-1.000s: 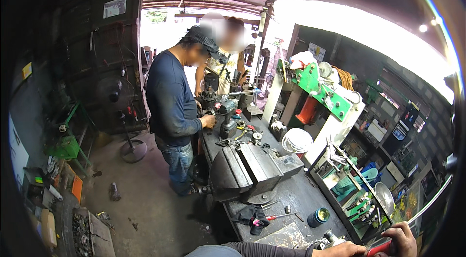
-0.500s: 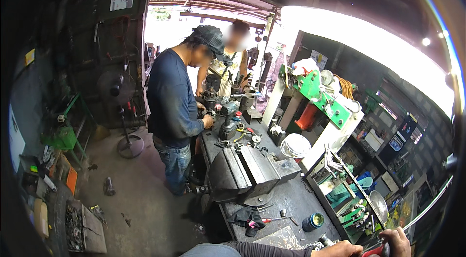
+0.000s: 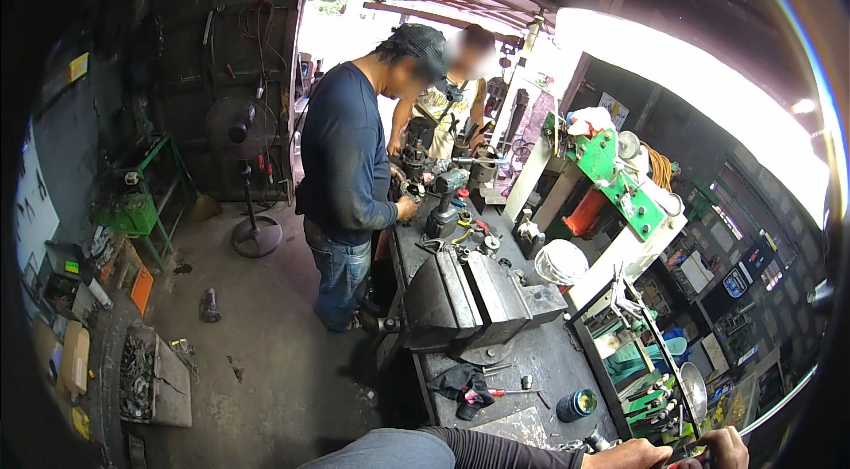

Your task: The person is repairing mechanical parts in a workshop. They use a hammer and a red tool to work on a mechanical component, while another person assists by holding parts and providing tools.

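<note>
At the lower right edge, both my hands are close together. My left hand [image 3: 630,453] comes in from a dark sleeve with its fingers curled; what it holds, if anything, is hidden. My right hand [image 3: 726,446] is closed beside it, around something red and dark that the picture's edge cuts off. Just left of my hands on the workbench [image 3: 575,363] stand a blue jar [image 3: 577,404] and some metal fittings [image 3: 595,442]. A red-handled screwdriver [image 3: 509,392], a socket and a dark cloth [image 3: 460,383] lie farther left.
A large bench vise [image 3: 443,301] stands mid-bench. Beyond it, a co-worker [image 3: 345,150] in a dark shirt handles metal parts; another person [image 3: 447,119] stands opposite. A tool rack [image 3: 651,380] borders the bench's right side, below a green and white press frame [image 3: 620,195]. A fan [image 3: 252,234] stands left.
The view has turned left, so the bench and people sit farther right in it. My hands stay together at the lower right, with less of the red thing showing.
</note>
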Demonstrator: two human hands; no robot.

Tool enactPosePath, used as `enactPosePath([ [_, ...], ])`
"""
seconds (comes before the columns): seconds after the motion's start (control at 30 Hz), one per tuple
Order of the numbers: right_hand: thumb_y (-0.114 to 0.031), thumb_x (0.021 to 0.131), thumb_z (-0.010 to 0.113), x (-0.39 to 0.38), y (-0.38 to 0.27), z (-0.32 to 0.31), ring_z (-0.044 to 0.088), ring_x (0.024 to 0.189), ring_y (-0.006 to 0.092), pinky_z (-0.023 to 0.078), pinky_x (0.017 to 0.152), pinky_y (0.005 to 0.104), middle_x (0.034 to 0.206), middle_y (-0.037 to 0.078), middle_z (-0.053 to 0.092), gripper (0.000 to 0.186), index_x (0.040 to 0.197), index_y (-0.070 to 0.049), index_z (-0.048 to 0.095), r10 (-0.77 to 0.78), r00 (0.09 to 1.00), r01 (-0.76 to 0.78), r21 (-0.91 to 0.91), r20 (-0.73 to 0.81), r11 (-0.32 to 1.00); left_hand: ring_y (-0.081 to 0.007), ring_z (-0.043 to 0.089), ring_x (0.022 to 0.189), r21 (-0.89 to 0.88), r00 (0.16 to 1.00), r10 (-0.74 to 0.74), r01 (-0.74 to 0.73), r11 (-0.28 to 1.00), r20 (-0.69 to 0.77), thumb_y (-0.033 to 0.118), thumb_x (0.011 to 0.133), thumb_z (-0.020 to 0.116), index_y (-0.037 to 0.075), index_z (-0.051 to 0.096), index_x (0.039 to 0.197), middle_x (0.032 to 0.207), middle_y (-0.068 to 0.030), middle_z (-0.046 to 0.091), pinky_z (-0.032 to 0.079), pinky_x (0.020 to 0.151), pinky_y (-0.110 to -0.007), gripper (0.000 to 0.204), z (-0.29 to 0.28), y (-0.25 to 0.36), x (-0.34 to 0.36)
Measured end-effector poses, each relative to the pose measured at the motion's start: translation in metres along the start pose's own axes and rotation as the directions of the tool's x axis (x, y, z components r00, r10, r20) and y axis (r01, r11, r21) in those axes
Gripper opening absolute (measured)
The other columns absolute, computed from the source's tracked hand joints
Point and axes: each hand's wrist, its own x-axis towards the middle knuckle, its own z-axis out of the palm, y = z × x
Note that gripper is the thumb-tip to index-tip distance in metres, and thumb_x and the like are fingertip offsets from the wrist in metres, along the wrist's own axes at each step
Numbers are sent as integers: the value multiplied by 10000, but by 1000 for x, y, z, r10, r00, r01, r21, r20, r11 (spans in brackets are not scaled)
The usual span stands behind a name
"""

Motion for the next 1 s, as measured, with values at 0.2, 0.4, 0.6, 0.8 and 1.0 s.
enactPosePath([
  [0.2, 10, 875, 674, 5, 6, -9, 577, 908, 324, 472, 817, 383, 1011, 159, 562, 235, 1097, -13, 600, -149, 987, 134, 218, 54, 967, -378, 672, 935, -312, 975, 81, -12, 950, 208, 75, 757, 711, 54, 575, 1183, 950, -219, 659, 522, 815, -446, 448, 2, 0, 2],
  [0.4, -52, 903, 674, -4, 12, -5, 586, 943, 343, 480, 849, 411, 1022, 177, 576, 286, 1179, -20, 604, -46, 999, 44, 137, 10, 990, -399, 682, 769, -131, 1000, -22, 20, 991, -17, 69, 716, 717, 10, 626, 901, 778, -202, 660, 528, 674, -453, 214, 0, 1, -3],
  [0.6, -21, 863, 685, -2, 20, -3, 589, 976, 352, 482, 864, 398, 1058, 191, 576, 276, 1133, -4, 627, -40, 998, 47, 185, -42, 982, -336, 673, 928, -249, 987, 153, -160, 955, -47, 59, 785, 669, -13, 619, 1194, 929, -177, 669, 541, 846, -415, 418, 8, 3, -1],
  [0.8, -2, 848, 697, -7, 17, -5, 584, 1016, 362, 479, 887, 413, 1118, 209, 569, 360, 1197, -8, 609, -68, 998, 70, 194, -20, 978, -338, 701, 783, -209, 994, -61, 78, 975, 86, 76, 757, 730, 3, 650, 1060, 800, -167, 691, 548, 712, -422, 322, -4, 14, 0],
  [1.0, 17, 838, 690, -5, 20, 0, 593, 994, 318, 489, 841, 365, 1093, 179, 575, 294, 1124, 0, 627, -34, 999, 34, 234, -6, 972, -374, 695, 907, -69, 990, -7, 17, 997, 142, 164, 799, 743, 28, 603, 1097, 937, -224, 694, 530, 767, -459, 356, -7, 18, 4],
])
